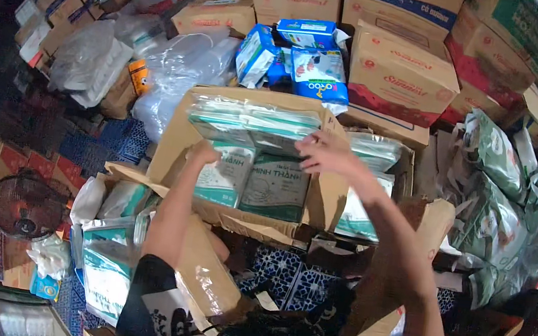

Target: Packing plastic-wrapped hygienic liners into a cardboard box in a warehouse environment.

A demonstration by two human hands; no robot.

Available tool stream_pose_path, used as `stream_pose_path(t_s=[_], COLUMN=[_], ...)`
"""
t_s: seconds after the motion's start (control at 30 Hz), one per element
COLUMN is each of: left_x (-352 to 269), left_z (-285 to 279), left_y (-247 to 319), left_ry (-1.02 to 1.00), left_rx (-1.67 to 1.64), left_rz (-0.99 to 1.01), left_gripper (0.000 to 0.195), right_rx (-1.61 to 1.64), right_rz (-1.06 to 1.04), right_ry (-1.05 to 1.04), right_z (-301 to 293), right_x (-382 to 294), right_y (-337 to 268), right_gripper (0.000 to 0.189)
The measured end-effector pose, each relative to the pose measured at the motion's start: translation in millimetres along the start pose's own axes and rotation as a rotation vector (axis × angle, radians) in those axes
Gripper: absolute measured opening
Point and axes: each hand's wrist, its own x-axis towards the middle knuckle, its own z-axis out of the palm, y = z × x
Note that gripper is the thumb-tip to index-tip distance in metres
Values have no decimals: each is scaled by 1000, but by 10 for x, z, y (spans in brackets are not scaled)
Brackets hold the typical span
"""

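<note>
An opened cardboard box (170,136) stands before me, holding flat plastic packets with green and white print. Two stacks lie in its near half, a left packet (224,174) and a right packet (275,187), and more packets (255,119) fill the far half. My left hand (205,153) is over the left packet, fingers curled; whether it grips anything is hidden. My right hand (320,152) is at the box's right side, over the far packets, its fingers spread and somewhat blurred, with nothing seen in it.
A second box (406,174) with similar packets adjoins on the right. Bagged packets (106,258) and a fan (26,206) are at left. Blue packages (318,74) and stacked cartons (401,73) stand behind. Green bags (494,215) lie at right, above patterned floor tiles (275,269).
</note>
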Motion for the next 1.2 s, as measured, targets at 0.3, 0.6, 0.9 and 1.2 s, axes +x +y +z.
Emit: stream_pose_path(t_s=[0.3,0.6,0.9,1.2], left_x=[-5,-346,-277,-395], left_z=[176,-45,59,-10], left_y=[-187,1062,788,718], left_ry=[-426,-665,-982,-819], left_rx=[-120,-419,-652,-671], left_rz=[9,-211,-30,-152], left_gripper=[59,40,29,43], right_rx=[-838,-475,-1111,-1381], right_rz=[-369,-175,-150,-68], right_ry=[53,-536,-691,-613], right_z=[669,64,515,725], right_x=[431,841,808,425], right_y=[541,1780,1509,1012], right_gripper=[77,36,29,31])
